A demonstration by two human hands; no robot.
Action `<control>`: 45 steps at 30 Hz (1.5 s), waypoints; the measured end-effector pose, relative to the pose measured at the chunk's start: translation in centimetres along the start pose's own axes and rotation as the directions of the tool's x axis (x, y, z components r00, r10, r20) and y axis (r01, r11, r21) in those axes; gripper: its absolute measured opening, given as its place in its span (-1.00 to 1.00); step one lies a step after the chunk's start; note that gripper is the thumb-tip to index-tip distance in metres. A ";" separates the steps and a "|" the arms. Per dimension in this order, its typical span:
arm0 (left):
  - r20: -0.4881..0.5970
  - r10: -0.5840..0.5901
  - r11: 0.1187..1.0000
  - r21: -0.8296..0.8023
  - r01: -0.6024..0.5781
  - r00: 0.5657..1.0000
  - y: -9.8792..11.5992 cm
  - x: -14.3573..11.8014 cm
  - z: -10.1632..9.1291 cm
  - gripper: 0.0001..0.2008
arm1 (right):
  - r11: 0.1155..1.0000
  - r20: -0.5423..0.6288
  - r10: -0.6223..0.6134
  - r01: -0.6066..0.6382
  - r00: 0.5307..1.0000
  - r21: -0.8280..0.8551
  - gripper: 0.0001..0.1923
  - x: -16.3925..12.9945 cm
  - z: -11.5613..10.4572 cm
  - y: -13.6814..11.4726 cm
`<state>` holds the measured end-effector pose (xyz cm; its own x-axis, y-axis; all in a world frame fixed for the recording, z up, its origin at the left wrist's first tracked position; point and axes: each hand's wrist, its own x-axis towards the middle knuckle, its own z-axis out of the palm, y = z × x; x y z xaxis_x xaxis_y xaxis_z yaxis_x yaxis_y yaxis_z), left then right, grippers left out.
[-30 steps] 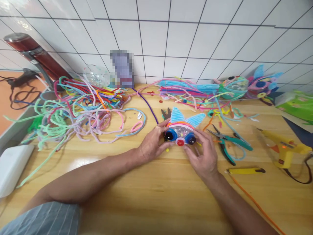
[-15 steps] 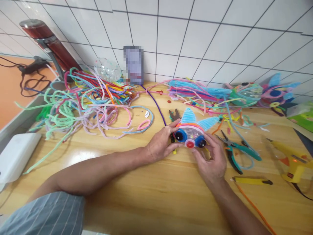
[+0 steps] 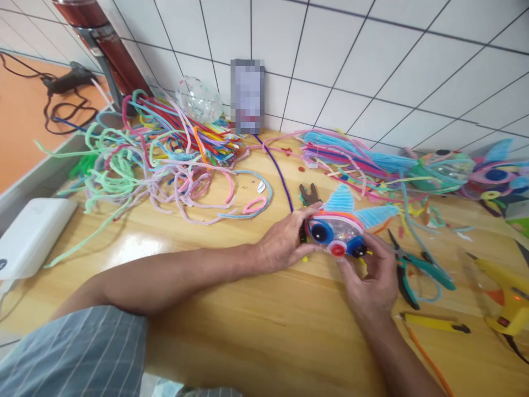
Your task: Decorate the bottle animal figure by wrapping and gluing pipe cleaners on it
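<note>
Between my two hands, above the table, is a small craft animal figure (image 3: 341, 227). It has a clear body, blue pipe-cleaner ears, an orange and pink band, blue ringed eyes with black centres and a red button nose. My left hand (image 3: 285, 238) pinches its left side, with fingertips at the upper edge. On the other side my right hand (image 3: 374, 275) grips it, thumb below the nose and fingers behind the right eye. Just behind the figure lies a dark-jawed tool (image 3: 309, 194), partly hidden. A purple pipe cleaner (image 3: 278, 168) runs back from near my left hand.
Pliers (image 3: 421, 267), a yellow utility knife (image 3: 436, 323) and a yellow glue gun (image 3: 506, 289) lie to the right. Tangled pipe cleaners (image 3: 165, 165) spread at left, near a white power bank (image 3: 37, 237). A phone (image 3: 248, 96) leans on the tiled wall; similar figures (image 3: 444, 168) stand back right.
The camera view has shifted, so the scene sits further right in the picture. The figure is tilted slightly more, its right side lower. Both hands keep their hold.
</note>
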<state>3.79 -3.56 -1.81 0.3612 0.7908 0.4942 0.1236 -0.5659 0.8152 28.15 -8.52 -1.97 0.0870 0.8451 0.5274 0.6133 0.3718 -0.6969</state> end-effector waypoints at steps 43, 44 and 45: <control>-0.017 0.078 0.996 0.039 -0.077 0.997 0.2 0.2 -0.7 -0.44 | 0.968 0.055 -0.211 0.217 0.976 -0.128 -0.36 1.6 0.4 -1.5; -0.004 0.072 0.997 0.021 -0.072 0.997 0.4 0.2 -1.0 -0.46 | 0.967 0.055 -0.217 0.223 0.975 -0.125 -0.35 1.6 0.4 -1.5; 0.005 0.061 0.998 0.003 -0.061 0.998 0.5 0.2 -1.2 -0.49 | 0.966 0.054 -0.224 0.230 0.973 -0.122 -0.35 1.6 0.5 -1.4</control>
<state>2.86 -3.42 -0.92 0.3730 0.7534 0.5415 0.1036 -0.6138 0.7826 27.05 -7.53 -0.34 -0.0954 0.7596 0.6434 0.7083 0.5059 -0.4922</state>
